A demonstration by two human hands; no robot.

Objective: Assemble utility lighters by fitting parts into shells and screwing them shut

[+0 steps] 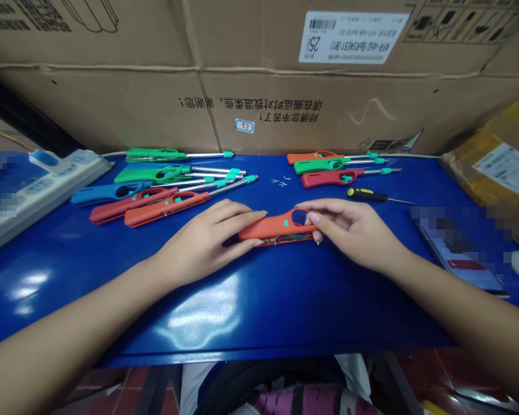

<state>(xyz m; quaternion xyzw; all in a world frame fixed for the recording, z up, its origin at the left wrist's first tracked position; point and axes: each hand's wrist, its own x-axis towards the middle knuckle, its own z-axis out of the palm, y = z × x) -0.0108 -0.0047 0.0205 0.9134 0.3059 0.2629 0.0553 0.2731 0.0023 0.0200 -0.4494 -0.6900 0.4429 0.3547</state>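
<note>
An orange long-nosed lighter (271, 226) is held level just above the blue table, between my two hands. Its casing halves stand slightly apart along the lower side, and thin wires and inner parts show in the gap. My left hand (210, 236) is closed on the rounded handle end, thumb below and fingers on top. My right hand (354, 230) pinches the other end by the trigger loop. No metal tube shows at that end; my right fingers partly hide it.
Several lighters, including a red one (132, 206), lie at the left; orange, green and red (332, 178) ones lie at the back right. A screwdriver (365, 195), small pale pins (280, 182), a phone (458, 253) and a power strip (47, 187) surround my hands. Cardboard (134, 109) walls the back.
</note>
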